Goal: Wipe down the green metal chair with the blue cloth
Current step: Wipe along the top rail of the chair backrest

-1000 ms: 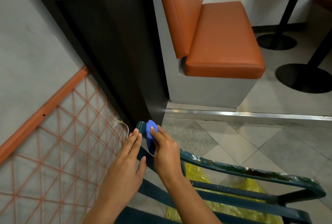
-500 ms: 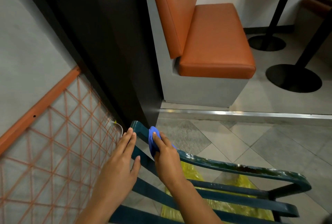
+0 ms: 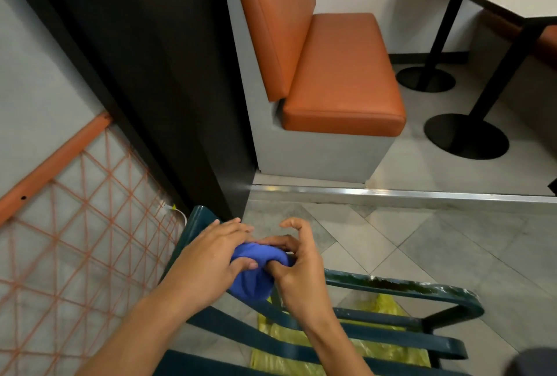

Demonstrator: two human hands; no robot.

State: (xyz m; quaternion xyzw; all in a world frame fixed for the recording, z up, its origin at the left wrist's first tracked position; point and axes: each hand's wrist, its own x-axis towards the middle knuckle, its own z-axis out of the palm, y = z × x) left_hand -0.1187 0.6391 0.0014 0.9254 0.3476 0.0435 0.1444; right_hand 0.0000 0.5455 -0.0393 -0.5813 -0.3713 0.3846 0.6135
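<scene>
**Both hands bunch the cloth on the chair's top rail**

At 6 o'clock, the left hand (image 3: 211,258) and right hand (image 3: 297,267) both pinch the bunched blue cloth (image 3: 254,273), apparently regathering it for a fresh wiping face. It rests on the worn top rail of the green metal chair (image 3: 401,286). Below the slats lies a crumpled yellow plastic bag (image 3: 382,348); its contents cannot be told. At 12 o'clock stands an orange padded bench (image 3: 340,74).
</scene>
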